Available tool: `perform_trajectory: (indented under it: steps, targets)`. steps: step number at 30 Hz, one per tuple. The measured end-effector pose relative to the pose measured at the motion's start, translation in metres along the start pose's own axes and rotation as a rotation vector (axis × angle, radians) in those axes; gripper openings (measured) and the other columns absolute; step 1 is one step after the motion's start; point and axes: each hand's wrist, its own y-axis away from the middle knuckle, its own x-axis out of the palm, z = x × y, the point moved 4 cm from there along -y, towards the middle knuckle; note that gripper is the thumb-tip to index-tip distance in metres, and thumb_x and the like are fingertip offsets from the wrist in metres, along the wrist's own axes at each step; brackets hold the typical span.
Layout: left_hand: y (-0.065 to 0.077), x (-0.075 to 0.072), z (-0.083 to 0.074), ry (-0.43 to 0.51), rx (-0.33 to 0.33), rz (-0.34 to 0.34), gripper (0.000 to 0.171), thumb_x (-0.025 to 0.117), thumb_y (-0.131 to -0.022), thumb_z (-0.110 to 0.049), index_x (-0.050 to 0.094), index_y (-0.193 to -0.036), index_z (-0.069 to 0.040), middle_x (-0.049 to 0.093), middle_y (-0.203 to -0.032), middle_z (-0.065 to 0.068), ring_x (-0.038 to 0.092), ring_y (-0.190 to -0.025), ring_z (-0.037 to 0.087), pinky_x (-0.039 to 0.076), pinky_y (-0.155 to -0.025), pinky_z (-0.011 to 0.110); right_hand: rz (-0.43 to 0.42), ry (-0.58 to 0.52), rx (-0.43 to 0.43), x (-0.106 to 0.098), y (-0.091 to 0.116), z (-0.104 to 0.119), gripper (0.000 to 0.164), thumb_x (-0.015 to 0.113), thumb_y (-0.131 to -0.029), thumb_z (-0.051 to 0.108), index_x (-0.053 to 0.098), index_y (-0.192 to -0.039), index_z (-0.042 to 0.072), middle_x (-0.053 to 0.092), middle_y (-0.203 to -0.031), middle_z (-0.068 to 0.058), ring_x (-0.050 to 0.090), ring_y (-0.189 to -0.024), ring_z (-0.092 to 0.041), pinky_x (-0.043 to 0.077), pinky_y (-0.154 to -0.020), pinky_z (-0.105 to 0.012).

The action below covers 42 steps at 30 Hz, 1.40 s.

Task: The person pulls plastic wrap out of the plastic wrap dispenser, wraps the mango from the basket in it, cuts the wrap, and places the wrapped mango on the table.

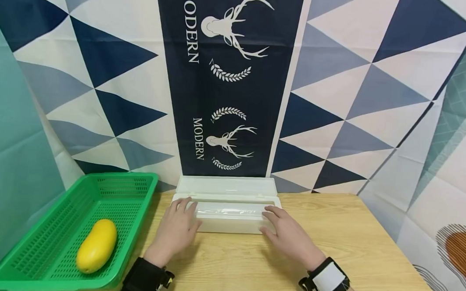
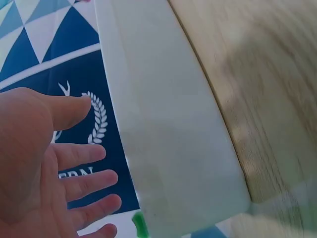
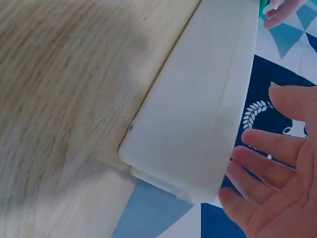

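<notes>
A long white cling film dispenser [image 1: 228, 226] lies at the back of the table, its lid [image 1: 227, 185] raised against the wall. Inside shows a shiny roll of clear film [image 1: 229, 209]. My left hand [image 1: 175, 228] hovers at the dispenser's left end, fingers spread. At the right end is my right hand [image 1: 289, 236], its fingers loosely bent and parted over the edge. Both wrist views show the dispenser's smooth front wall [image 2: 168, 114], with the fingers extended beside its upper edge and nothing held.
On the left stands a green plastic basket [image 1: 151, 198] with a smooth yellow oblong fruit [image 1: 97, 246] lying in it. The wooden table [image 1: 226, 272] extends in front of the dispenser. Behind rises a patterned cloth wall [image 1: 235, 93] with triangles and deer heads.
</notes>
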Motion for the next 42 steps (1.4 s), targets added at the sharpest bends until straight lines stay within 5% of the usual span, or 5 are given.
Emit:
perform_trajectory:
  steps: [14, 30, 39, 42]
  targets:
    - [-0.005, 0.011, 0.022, 0.078, -0.043, -0.058, 0.035, 0.066, -0.097, -0.023, 0.067, -0.122, 0.002, 0.064, -0.123, 0.016, 0.061, -0.113, 0.034, 0.047, -0.098, 0.048, -0.04, -0.021, 0.043, 0.01, -0.01, -0.009, 0.037, 0.066, -0.097, 0.02, 0.065, -0.125, -0.003, 0.062, -0.129, -0.017, 0.058, -0.121, -0.035, 0.046, -0.101, -0.049]
    - [-0.008, 0.022, 0.039, 0.204, 0.01, -0.15, 0.025, 0.059, -0.1, -0.01, 0.069, -0.121, -0.001, 0.068, -0.119, 0.016, 0.062, -0.113, 0.035, 0.046, -0.099, 0.049, -0.106, -0.047, 0.043, 0.015, -0.019, -0.017, 0.026, 0.065, -0.096, 0.011, 0.067, -0.121, 0.001, 0.066, -0.123, -0.016, 0.061, -0.116, -0.034, 0.049, -0.096, -0.05]
    - [-0.018, 0.025, 0.053, 0.361, -0.177, -0.045, 0.025, 0.06, -0.101, -0.016, 0.07, -0.123, -0.008, 0.068, -0.12, 0.013, 0.061, -0.115, 0.034, 0.047, -0.098, 0.05, -0.116, -0.118, 0.155, 0.022, -0.028, -0.03, 0.026, 0.065, -0.097, 0.012, 0.069, -0.121, 0.002, 0.069, -0.118, -0.015, 0.065, -0.109, -0.032, 0.052, -0.09, -0.05]
    - [-0.022, 0.026, 0.058, 0.385, -0.202, -0.057, 0.021, 0.065, -0.098, -0.016, 0.073, -0.116, -0.01, 0.071, -0.114, 0.012, 0.064, -0.109, 0.033, 0.05, -0.094, 0.049, -0.115, -0.157, 0.194, 0.021, -0.031, -0.032, 0.025, 0.067, -0.095, 0.012, 0.07, -0.118, 0.004, 0.072, -0.104, -0.013, 0.068, -0.088, -0.027, 0.054, -0.079, -0.047]
